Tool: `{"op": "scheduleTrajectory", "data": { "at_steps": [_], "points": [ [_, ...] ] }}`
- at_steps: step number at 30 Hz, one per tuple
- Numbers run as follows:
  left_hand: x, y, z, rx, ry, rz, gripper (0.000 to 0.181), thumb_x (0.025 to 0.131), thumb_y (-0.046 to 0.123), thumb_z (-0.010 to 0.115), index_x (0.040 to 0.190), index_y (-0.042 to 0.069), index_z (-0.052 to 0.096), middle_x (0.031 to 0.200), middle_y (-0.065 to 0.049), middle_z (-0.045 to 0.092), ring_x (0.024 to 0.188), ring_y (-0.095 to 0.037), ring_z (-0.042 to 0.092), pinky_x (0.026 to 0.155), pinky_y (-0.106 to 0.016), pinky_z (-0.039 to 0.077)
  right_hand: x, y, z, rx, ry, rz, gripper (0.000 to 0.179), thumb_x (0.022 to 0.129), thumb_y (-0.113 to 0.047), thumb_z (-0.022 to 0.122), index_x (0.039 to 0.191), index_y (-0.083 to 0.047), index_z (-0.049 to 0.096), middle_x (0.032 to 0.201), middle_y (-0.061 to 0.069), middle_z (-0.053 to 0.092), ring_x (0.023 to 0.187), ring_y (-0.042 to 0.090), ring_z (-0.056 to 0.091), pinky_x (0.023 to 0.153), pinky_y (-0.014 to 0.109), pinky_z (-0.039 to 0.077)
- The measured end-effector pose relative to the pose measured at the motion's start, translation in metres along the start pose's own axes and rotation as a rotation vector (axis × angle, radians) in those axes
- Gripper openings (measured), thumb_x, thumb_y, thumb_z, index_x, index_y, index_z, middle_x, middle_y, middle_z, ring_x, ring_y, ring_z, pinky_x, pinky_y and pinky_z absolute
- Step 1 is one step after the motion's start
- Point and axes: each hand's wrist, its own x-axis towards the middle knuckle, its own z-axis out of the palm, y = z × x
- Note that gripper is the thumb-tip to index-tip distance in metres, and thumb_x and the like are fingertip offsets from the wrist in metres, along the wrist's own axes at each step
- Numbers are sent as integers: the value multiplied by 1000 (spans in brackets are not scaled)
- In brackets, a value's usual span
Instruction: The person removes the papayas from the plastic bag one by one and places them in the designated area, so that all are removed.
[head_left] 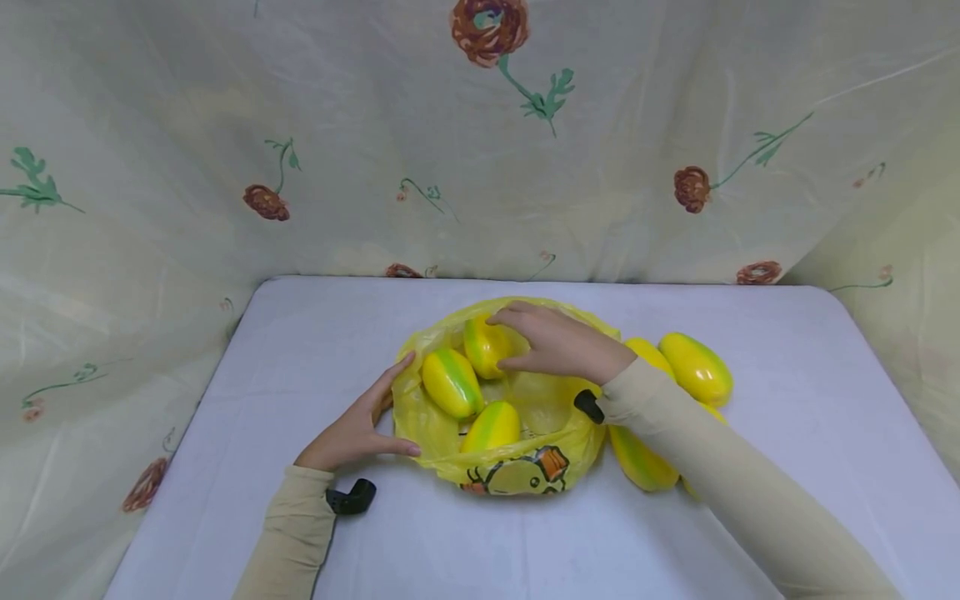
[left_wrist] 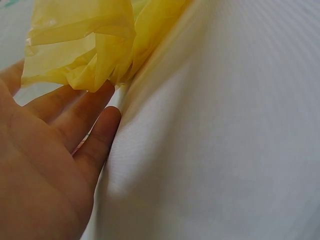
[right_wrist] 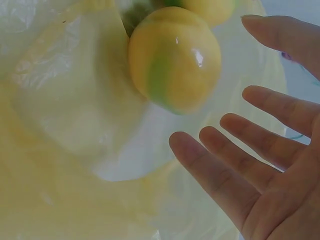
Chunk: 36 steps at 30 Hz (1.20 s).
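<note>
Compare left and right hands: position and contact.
Position: the left hand sits at the yellow bag's outer left side in the head view; the right hand is over its mouth.
Contact: the left hand touches the bag; the right hand looks apart from the nearest fruit.
Shared: neither grips fruit.

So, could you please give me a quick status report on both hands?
Left hand touching yellow bag. Right hand near one fruit inside, fingers spread, gripping nothing. At least three fruits in bag. Right sleeve partly hiding other fruits on table.
</note>
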Motion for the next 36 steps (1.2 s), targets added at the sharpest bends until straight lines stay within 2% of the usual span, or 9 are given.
{"op": "scheduleTrajectory", "data": {
  "at_steps": [12, 18, 29, 36],
  "points": [
    [0, -1, 0, -8, -5, 6, 122, 75, 27, 95, 164, 44, 14, 176, 0, 5, 162, -33, 14, 131, -59, 13, 23, 0, 9, 14, -62, 37, 66, 96, -34, 75, 153, -11, 50, 157, 16, 49, 144, 33, 48, 121, 50, 42],
    [-1, 0, -1, -15, -8, 8, 121, 75, 24, 94, 164, 44, 14, 176, 0, 5, 161, -33, 16, 131, -59, 14, 31, 1, 10, 17, -75, 27, 68, 97, -34, 74, 154, -9, 47, 159, 16, 47, 146, 34, 46, 123, 50, 40],
    [1, -3, -1, -19, -13, 7, 122, 75, 24, 95, 164, 43, 14, 176, 1, 5, 161, -32, 15, 131, -58, 14, 41, 4, 11, 19, -104, 21, 69, 97, -36, 73, 153, -3, 48, 156, 17, 51, 146, 34, 47, 125, 49, 37],
    [2, -5, -2, -25, -16, 14, 121, 76, 23, 94, 164, 43, 14, 176, 1, 5, 161, -33, 17, 131, -59, 14, 47, 3, 13, 31, -114, 16, 72, 94, -31, 77, 152, -2, 48, 155, 17, 52, 144, 33, 49, 124, 48, 38]
  ]
}}
